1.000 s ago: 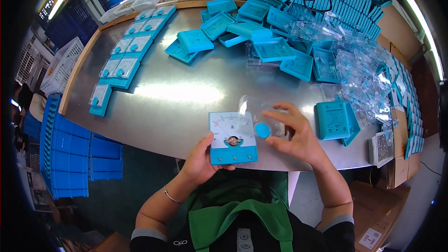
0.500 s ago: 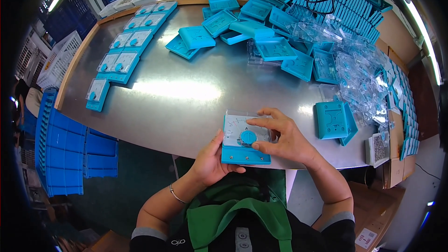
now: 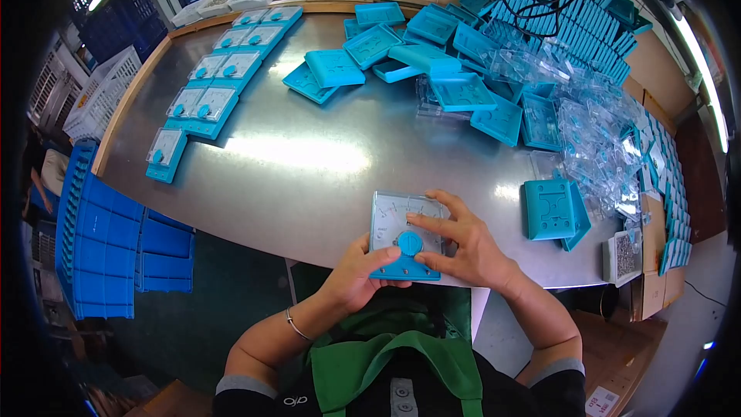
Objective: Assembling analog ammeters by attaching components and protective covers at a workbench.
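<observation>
A blue panel meter [image 3: 391, 220] with a white dial face, a clear cover and a round blue knob [image 3: 410, 243] is held at the table's near edge. My left hand [image 3: 351, 274] grips its lower left corner, the thumb lying on the front close to the knob and the fingers underneath. Over the right side of the meter, my right hand [image 3: 475, 251] curls, its index fingertip on the clear cover and its thumb near the knob. Small metal studs show along the meter's lower strip, partly hidden by my left thumb.
Similar meters [image 3: 208, 108] stand in a stepped row at the left. Blue housings [image 3: 372, 45] lie heaped at the back, beside a pile of clear covers [image 3: 594, 131]. Two housings [image 3: 549, 208] rest at the right, near a white box of small metal parts [image 3: 622, 257]. Blue crates [image 3: 100, 239] stand left below.
The clear cover now sits closer over the meter's face. My left thumb has moved from the meter's side onto its front. The meter appears slightly lower in view.
</observation>
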Motion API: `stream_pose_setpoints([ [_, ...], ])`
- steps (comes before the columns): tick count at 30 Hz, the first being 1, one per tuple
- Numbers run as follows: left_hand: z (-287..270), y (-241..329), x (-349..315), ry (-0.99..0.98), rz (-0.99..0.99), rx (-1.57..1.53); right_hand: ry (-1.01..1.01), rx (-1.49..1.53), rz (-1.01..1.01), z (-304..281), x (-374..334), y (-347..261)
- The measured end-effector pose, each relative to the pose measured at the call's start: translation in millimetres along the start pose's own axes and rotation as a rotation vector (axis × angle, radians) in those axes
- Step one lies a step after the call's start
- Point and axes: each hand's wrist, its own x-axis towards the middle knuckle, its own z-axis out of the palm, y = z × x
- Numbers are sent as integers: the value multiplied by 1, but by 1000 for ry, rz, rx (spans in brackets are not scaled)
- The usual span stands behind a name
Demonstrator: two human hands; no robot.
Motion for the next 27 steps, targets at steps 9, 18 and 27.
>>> stream_pose_setpoints([
  [9,7,10,-10,-105,108,17,251,731,445,12,-33,-1],
  [18,20,0,-4,-198,13,-113,215,1012,285,54,-48,7],
  [27,23,-3,-4,-220,-43,-119,320,1167,274,63,-60,15],
])
